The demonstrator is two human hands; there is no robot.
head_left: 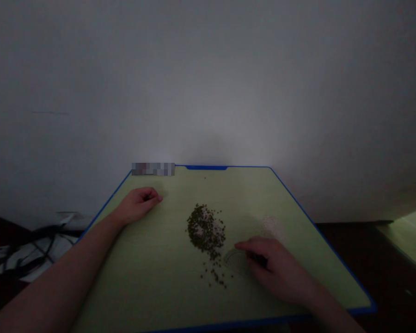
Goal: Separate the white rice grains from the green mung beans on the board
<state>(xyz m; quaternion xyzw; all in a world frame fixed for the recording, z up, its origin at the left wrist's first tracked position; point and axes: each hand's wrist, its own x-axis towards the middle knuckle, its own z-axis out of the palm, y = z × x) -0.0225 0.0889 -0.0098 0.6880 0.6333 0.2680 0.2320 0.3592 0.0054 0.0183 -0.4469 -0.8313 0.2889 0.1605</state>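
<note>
While left fingers [155, 200] curl loosely, right fingers [244, 244] sit parted beside grains [196, 233], holds unclear.

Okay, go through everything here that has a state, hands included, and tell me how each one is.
Left hand: fingers curled inward.
Right hand: index finger extended toward the mixed pile.
Mixed pile: dark and pale grains together, some dark ones strewn nearer the person.
Pale grains: heaped separately, beyond the right hand.
Clear curved object: partly hidden by the right hand; whether held, unclear.
Black cables: loosely bunched.
</note>
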